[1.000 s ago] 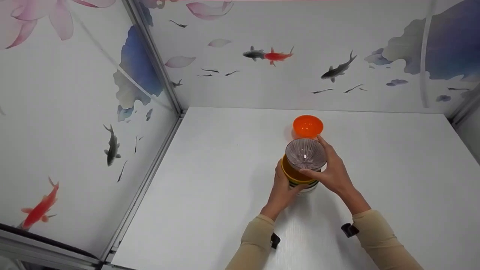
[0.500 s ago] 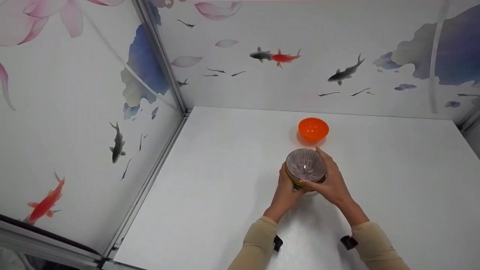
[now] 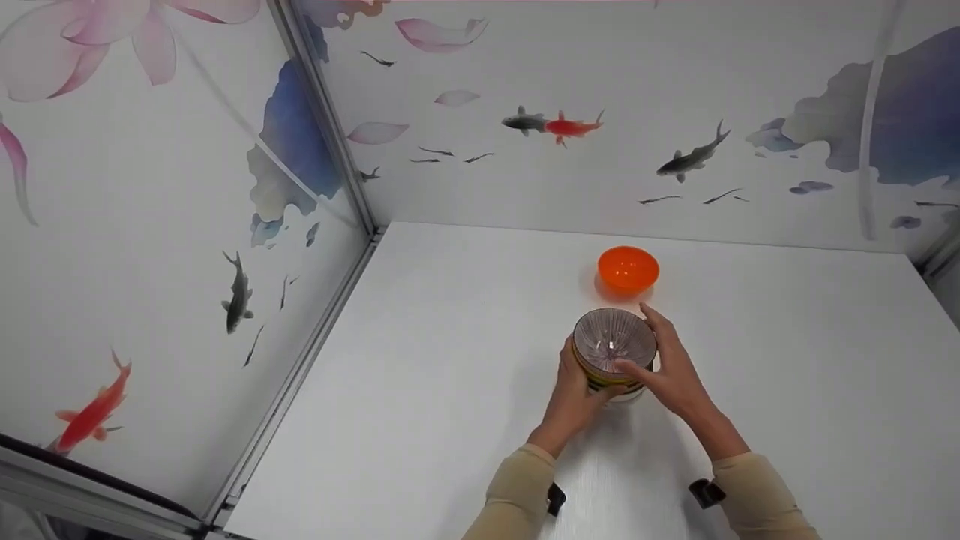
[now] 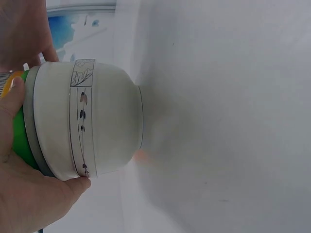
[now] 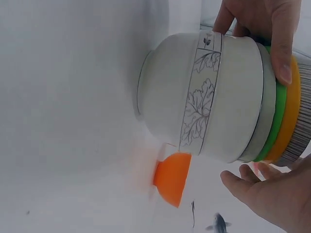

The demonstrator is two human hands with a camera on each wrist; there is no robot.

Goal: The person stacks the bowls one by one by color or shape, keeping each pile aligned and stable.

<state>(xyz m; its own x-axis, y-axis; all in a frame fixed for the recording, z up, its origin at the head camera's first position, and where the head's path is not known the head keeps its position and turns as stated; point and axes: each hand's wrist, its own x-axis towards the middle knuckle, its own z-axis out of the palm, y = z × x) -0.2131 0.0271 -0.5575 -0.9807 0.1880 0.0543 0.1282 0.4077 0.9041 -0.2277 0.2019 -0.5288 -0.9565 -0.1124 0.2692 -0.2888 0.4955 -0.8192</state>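
Note:
In the head view, a stack of bowls stands in front of me, topped by a clear, purplish ribbed bowl point(image 3: 611, 339). Below it the wrist views show an orange rim point(image 5: 287, 119), a green rim point(image 5: 273, 121) and a white bowl point(image 4: 109, 121) with a leaf-patterned band at the bottom. My left hand point(image 3: 574, 397) grips the stack's side, its thumb across the coloured rims. My right hand point(image 3: 679, 379) is beside the ribbed bowl, fingers spread away from the side and thumb over the near rim.
An orange bowl point(image 3: 628, 271) sits upright on the white table point(image 3: 420, 360), just behind the stack. White panels painted with fish and flowers enclose the table at the back point(image 3: 570, 187) and left point(image 3: 165, 285).
The ribbed bowl has come down into the top of the stack. My right hand went down with it, then its fingers loosened and spread. My left hand kept its grip.

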